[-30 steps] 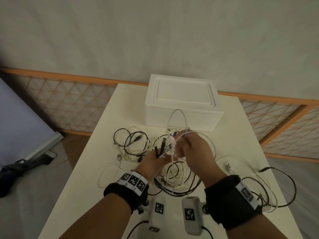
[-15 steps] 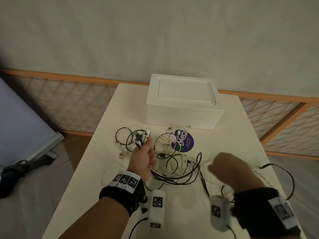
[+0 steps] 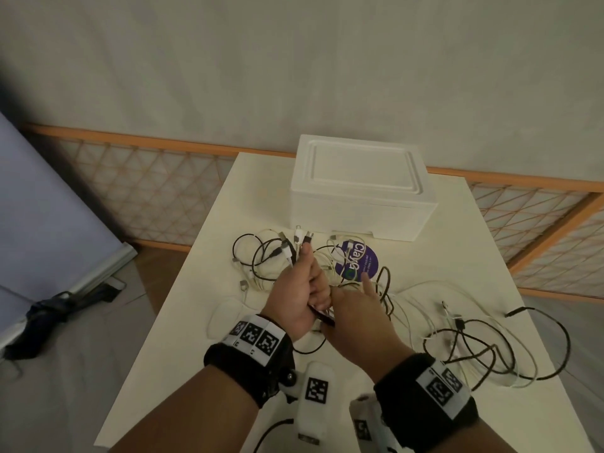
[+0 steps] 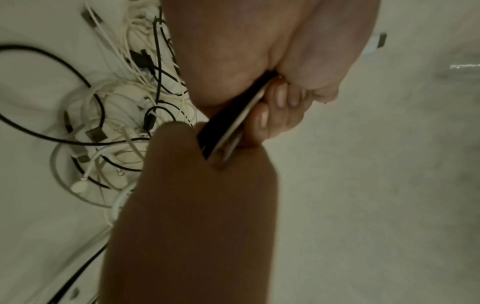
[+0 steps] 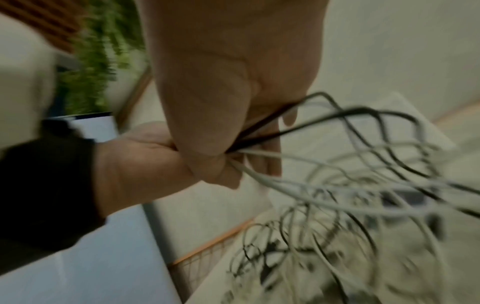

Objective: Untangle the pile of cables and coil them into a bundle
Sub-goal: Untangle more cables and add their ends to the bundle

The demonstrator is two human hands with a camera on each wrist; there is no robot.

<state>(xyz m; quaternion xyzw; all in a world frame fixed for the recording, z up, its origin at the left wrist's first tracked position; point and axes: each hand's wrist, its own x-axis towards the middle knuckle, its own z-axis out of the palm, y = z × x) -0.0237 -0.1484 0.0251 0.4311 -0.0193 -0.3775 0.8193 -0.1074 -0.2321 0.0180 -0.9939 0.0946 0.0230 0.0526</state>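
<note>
Left hand (image 3: 299, 299) fisted around cable bundle (image 3: 295, 246); right hand (image 3: 354, 317) pinching its strands, forefinger extended.

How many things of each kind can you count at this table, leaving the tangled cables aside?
Hands: 2, left hand and right hand
White foam box: 1
Round purple sticker: 1
Total: 4

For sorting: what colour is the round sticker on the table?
Purple, with white lettering; the sticker shows best in the head view.
</note>
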